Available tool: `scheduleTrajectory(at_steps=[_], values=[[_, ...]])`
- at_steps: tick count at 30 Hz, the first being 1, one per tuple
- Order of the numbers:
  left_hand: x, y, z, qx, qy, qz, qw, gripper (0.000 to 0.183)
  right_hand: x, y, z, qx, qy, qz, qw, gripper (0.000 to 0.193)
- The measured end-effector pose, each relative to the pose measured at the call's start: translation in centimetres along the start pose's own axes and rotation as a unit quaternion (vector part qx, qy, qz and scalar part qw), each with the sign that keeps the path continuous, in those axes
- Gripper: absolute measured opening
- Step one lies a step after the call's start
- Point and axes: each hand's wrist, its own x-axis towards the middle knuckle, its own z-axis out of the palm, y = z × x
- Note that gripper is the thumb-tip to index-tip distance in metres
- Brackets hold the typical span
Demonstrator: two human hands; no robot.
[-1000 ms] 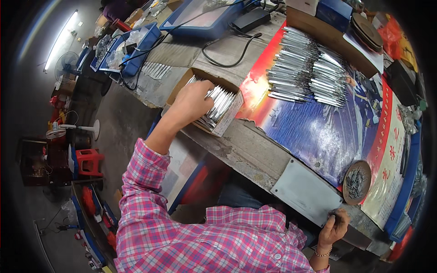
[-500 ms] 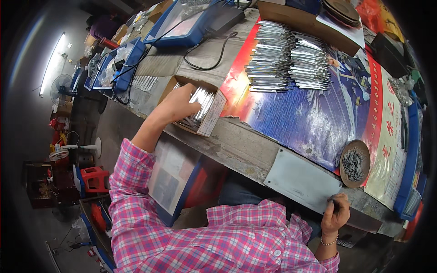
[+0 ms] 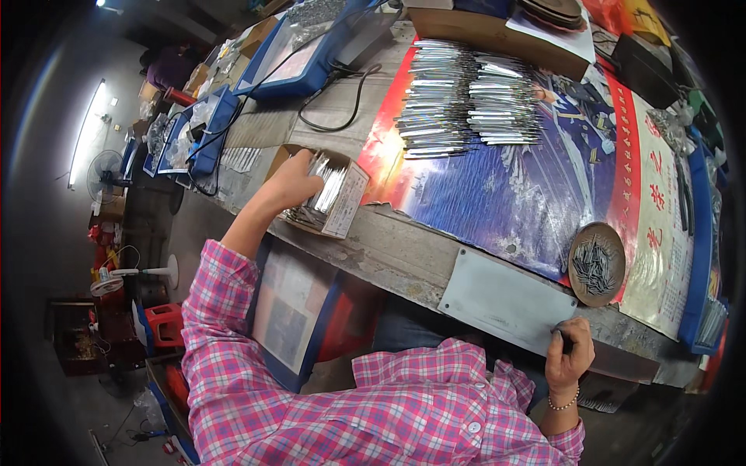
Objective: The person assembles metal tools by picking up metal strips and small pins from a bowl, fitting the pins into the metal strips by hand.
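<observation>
My left hand (image 3: 294, 185) reaches into a small cardboard box (image 3: 347, 203) of thin silvery metal strips (image 3: 332, 185) at the table's near edge. Its fingers are bent together against the strips; the fingertips, and whatever is between them, are hidden. My right hand (image 3: 572, 353) is curled closed at the right end of a pale flat plate (image 3: 503, 299). Something dark shows at its fingers, but I cannot make out whether it is an object or dirt. Just beyond that hand stands a round brown bowl (image 3: 610, 239) with small grey metal pins (image 3: 594, 268) in it.
Two long rows of metal strips (image 3: 434, 97) lie on the poster-covered tabletop (image 3: 482, 198), before a long cardboard box (image 3: 497, 37). Blue bins (image 3: 299, 81) and a black cable (image 3: 342, 124) are at the back left. Another blue tray (image 3: 699, 256) lines the right edge.
The view has shifted slightly, moving the table things a little left and up. My left hand stays at the box, its fingers now toward the far end of the strips. My right hand remains closed by the plate.
</observation>
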Motion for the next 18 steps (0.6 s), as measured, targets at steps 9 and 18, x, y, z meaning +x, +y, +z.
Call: scheduleTrajectory(at_steps=[9, 18], values=[[-0.7, -2.0, 0.5, -0.268, 0.024, -0.005, 0.963, 0.034, 0.0, 0.2, 0.0, -0.009, -0.006, -0.008, 1.000, 0.014], [-4.1, 2.0, -3.0, -0.483, 0.005, 0.061, 0.874, 0.022, -0.1, 0.2, 0.2, -0.022, -0.001, -0.004, 1.000, 0.012]])
